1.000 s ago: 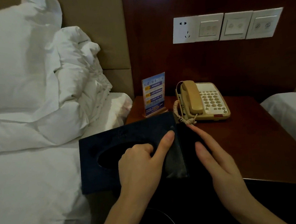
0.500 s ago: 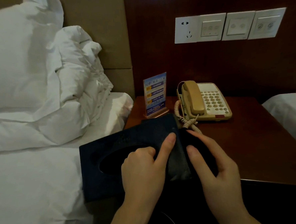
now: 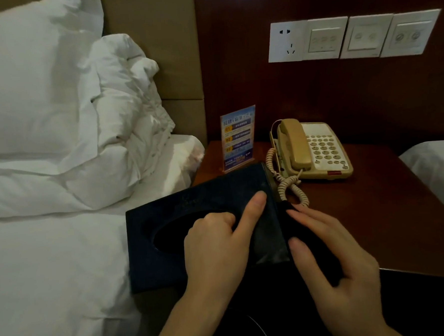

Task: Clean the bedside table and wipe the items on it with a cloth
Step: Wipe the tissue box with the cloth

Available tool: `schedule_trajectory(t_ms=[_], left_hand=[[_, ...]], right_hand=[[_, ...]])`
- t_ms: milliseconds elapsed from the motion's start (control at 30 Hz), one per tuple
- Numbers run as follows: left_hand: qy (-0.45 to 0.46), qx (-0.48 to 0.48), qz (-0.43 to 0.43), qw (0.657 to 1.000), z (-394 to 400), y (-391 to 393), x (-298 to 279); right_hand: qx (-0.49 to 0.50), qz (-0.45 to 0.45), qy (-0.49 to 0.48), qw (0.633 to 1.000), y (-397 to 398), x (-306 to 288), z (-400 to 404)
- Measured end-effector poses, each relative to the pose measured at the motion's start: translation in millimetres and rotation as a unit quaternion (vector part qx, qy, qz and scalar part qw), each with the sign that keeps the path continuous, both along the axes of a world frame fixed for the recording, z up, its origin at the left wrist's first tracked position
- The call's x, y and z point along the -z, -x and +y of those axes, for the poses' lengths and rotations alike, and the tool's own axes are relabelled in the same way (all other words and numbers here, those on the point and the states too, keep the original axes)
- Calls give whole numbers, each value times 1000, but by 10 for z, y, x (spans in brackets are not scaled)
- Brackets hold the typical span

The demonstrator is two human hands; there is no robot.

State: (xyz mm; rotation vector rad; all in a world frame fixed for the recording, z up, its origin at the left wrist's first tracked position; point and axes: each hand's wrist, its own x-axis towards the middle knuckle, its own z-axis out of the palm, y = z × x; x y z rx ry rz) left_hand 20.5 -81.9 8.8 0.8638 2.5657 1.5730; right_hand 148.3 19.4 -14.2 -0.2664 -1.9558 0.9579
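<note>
Dark blue tissue box (image 3: 171, 215), oval opening
</note>
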Motion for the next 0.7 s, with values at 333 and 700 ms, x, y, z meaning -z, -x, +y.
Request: schedule_trajectory(t_ms=[333,700], left_hand=[[-13,7,7,1000,-37,15,30],[0,9,29,1000,-6,-13,34]], right_hand=[[-21,-41,138,989,333,-150,217],[0,-59,103,993,65,-22,55]])
